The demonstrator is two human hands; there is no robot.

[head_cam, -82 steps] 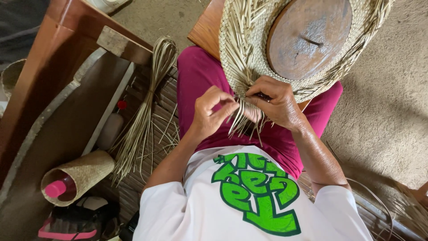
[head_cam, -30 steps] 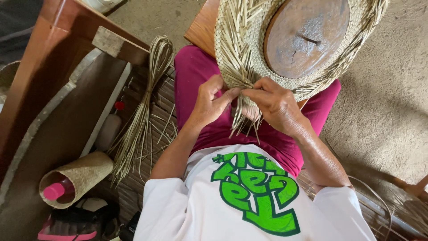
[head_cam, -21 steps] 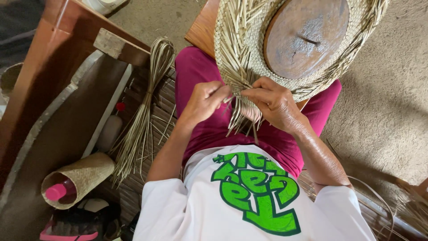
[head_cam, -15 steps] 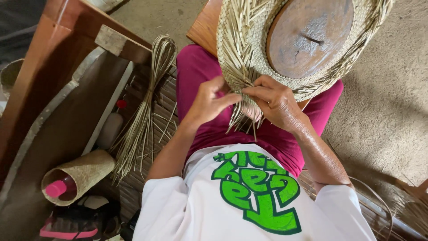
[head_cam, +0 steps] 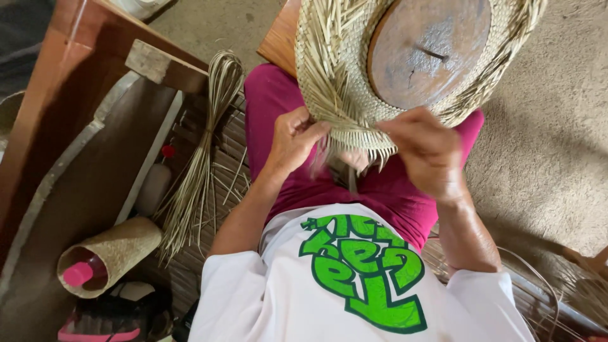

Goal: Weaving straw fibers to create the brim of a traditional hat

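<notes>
Here both hands pinch loose straw strands at six o'clock of the woven hat (head_cam: pixel 329 69): left hand (head_cam: pixel 294 136), right hand (head_cam: pixel 427 152), keeping the weave tight.

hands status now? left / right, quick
Left hand: closed, pinching loose straw strands at the edge of the woven hat.
Right hand: fingers curled at the hat's fringe; whether it grips strands cannot be told.

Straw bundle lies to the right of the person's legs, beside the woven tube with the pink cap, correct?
Not quite. The head view shows the straw bundle to the left of the legs, not the right. It does lie beside the woven tube.
</notes>
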